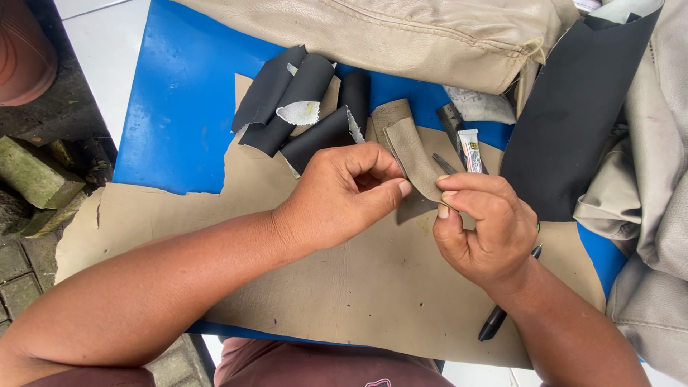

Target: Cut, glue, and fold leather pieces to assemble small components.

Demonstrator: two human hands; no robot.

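— Pinching item one: both sets of fingers grasp a tan leather strip [414, 152]. Right hand [486, 228] nips its lower end between thumb and forefinger; left hand [342, 192], curled, closes thumb and fingers on the strip's edge at the right hand's 9 o'clock.

— Strip's position?

— Centre of the desk [179, 107], running up toward 11 o'clock from the right hand, held just above a large tan leather sheet [358, 287].

— Item two?

— Black pen-like tool [502, 315], lying under the right wrist at 6 o'clock, on the tan sheet.

— Outward from there?

— Small glue tube [469, 150], at 12 o'clock of the right hand. Black leather offcuts [301, 107], overlapping, at 12 o'clock of the left hand. Large black sheet [573, 115] at 2 o'clock. Beige leather cover [430, 36] across the far edge; grey-beige fabric [659, 215] heaped at 3 o'clock.
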